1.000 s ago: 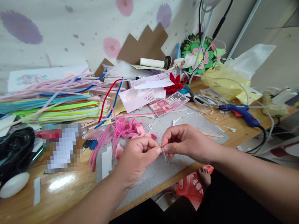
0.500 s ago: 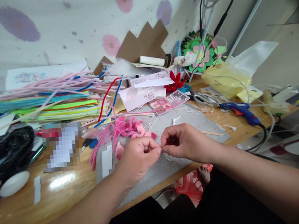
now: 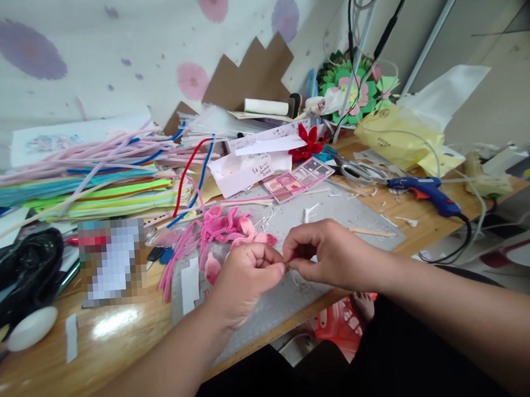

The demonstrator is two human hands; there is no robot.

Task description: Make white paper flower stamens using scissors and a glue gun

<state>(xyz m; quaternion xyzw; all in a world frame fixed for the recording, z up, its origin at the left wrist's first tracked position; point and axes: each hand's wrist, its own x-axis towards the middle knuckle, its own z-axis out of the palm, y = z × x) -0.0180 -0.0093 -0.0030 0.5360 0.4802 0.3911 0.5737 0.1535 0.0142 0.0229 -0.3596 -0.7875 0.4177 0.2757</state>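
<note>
Pinching one small pale piece (image 3: 290, 269) together, left hand (image 3: 246, 278) and right hand (image 3: 335, 255) meet above the grey mat (image 3: 352, 216).

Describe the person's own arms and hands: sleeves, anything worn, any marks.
Both arms are bare as far as the picture shows: no sleeve on the left forearm or the right forearm. The left hand and right hand wear no gloves; no ring, watch or bracelet is visible. The nails that show look short.

wooden table (image 3: 133, 328) | grey cutting mat (image 3: 361, 216) | blue glue gun (image 3: 423, 190) | scissors (image 3: 358, 171)
</note>
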